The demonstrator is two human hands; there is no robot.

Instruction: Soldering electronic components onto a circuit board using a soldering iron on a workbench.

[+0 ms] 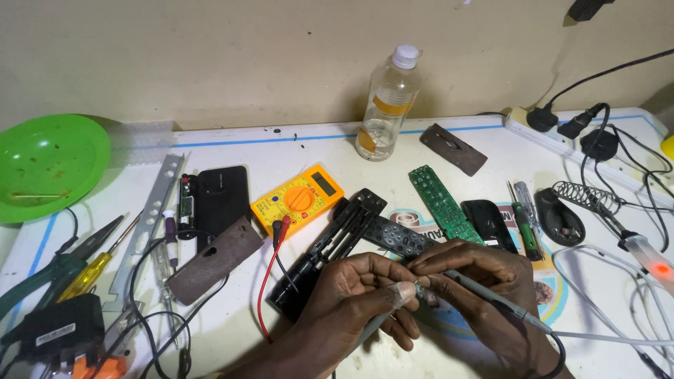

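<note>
Fingers of the left hand (351, 295) and right hand (484, 281) are pinched around grey multimeter probes (491, 298), tips brought together for contact, near the black remote casing (330, 245).

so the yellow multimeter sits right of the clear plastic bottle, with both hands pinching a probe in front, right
Not quite. The head view shows the yellow multimeter left of the clear plastic bottle. Left hand and right hand do pinch a grey probe in front.
</note>
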